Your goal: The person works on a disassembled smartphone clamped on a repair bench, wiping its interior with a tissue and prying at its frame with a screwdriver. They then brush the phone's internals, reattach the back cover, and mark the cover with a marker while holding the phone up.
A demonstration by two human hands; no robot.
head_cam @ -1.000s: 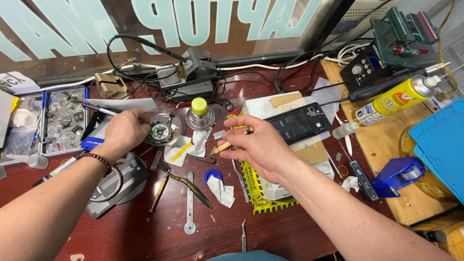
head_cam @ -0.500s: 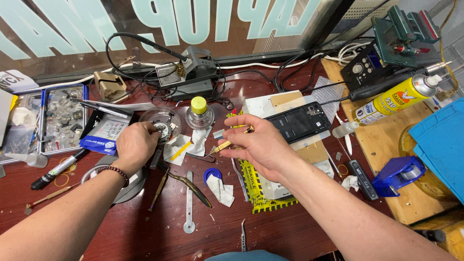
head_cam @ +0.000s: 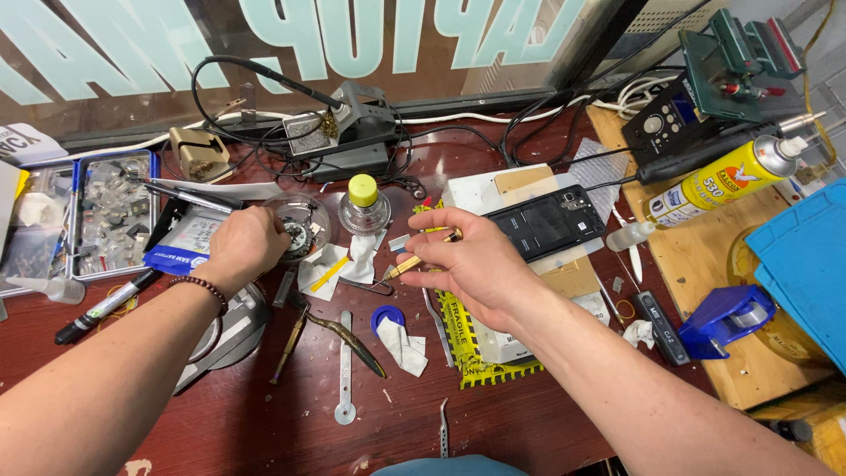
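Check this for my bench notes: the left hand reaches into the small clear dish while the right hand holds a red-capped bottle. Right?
Not quite. In the head view, the right hand holds a thin gold-tipped tool, not a bottle. The left hand does reach into the clear dish.

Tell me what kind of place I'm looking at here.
Most likely an electronics repair bench, probably for phones. An opened phone lies back-up on the table, a soldering iron stand sits by the window, and tweezers and pry tools lie around. The right hand holds a small brass-tipped tool.
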